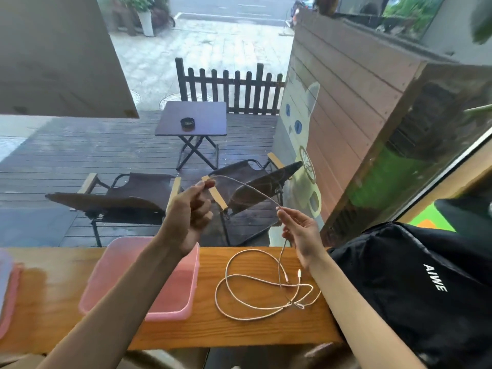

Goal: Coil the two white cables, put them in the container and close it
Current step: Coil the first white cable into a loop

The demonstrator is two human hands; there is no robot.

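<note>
A white cable (pixel 247 188) arcs through the air between my hands above the wooden counter. My left hand (pixel 190 209) pinches one end of it, raised over the pink container (pixel 170 302). My right hand (pixel 300 235) pinches the same cable further along, and the rest hangs down to the counter. There it joins loose white cable loops (pixel 231 307) to the right of the container; I cannot tell the two cables apart in that tangle. The container is open and looks empty. Its pink lid (pixel 9 302) lies at the far left edge.
A black bag (pixel 415 294) with white lettering sits on the right end of the wooden counter (pixel 53 283). Beyond a window pane are two folding chairs (pixel 127 193), a small table (pixel 194 118) and a fence.
</note>
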